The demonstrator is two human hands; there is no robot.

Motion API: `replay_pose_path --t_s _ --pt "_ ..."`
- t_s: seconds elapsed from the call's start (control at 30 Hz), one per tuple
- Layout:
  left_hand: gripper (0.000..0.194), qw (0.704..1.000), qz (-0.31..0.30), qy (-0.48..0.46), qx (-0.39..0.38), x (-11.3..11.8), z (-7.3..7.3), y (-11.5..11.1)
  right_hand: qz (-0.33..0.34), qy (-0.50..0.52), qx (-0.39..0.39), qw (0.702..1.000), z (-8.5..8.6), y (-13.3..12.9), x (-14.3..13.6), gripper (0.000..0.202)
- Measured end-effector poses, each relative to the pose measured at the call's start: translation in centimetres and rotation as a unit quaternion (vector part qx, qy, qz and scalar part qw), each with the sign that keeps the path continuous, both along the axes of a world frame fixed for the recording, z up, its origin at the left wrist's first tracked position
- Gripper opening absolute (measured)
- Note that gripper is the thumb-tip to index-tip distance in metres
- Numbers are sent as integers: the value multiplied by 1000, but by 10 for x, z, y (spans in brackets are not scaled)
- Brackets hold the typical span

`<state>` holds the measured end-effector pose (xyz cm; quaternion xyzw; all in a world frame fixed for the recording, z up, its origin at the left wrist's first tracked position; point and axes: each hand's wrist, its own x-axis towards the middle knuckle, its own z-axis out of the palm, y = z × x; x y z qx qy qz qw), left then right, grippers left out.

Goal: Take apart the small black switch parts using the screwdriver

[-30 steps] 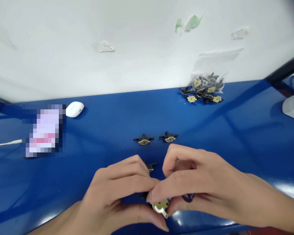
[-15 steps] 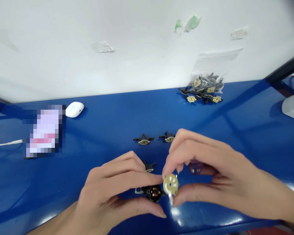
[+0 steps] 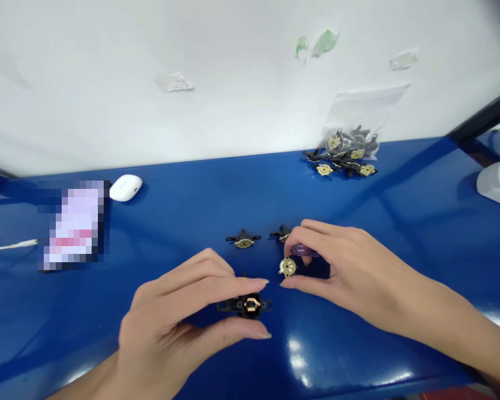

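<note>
**Two parts held apart over blue worktop**

Small black plastic housing with brass insert (image 3: 245, 305): pinched in the left hand (image 3: 179, 316) grip, thumb below, fingers above, just over the glossy blue worktop (image 3: 183, 222). Round pale-yellow slotted disc (image 3: 288, 267): pinched at the right hand (image 3: 341, 266) fingertips, just beside the housing, not touching. White wall behind. Two like parts (image 3: 243, 240) lie beyond. No legible writing.

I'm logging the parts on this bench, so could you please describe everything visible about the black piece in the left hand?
The black piece is small, of dark plastic by its look, with a short tab sticking out at each side. Its open middle shows a brass-coloured metal insert. It is held level just above the blue table, pinched between the left hand's forefinger above and thumb below. Nothing else touches it.
</note>
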<state>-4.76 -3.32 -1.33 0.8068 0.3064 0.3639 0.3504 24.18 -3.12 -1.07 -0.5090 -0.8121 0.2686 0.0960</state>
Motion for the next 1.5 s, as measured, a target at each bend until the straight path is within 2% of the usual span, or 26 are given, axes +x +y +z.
replay_pose_path --t_s 0.1,0.27,0.37,0.5,0.67,0.87,1.23,1.5 --pt "32 1000 -4 4 5 0 0 0 -1 -3 2 1000 2 1 4 31" --pt "30 1000 -4 4 12 -2 0 1 -8 74 -23 997 3 7 9 17" --pt "29 1000 -4 6 9 -1 0 1 23 102 -40 994 2 9 11 15" --pt "28 1000 -1 4 4 0 -1 0 54 83 -54 994 1 8 12 20" --pt "29 1000 0 8 8 0 -1 1 32 58 -63 996 -3 8 12 22" --pt "30 1000 2 6 -1 0 -3 1 38 53 -62 996 -6 8 14 21" --pt "27 1000 4 15 -6 -1 -2 1 28 49 -78 995 -3 7 15 23" --pt "28 1000 9 6 -6 1 -1 2 41 36 -60 997 -3 5 15 21"
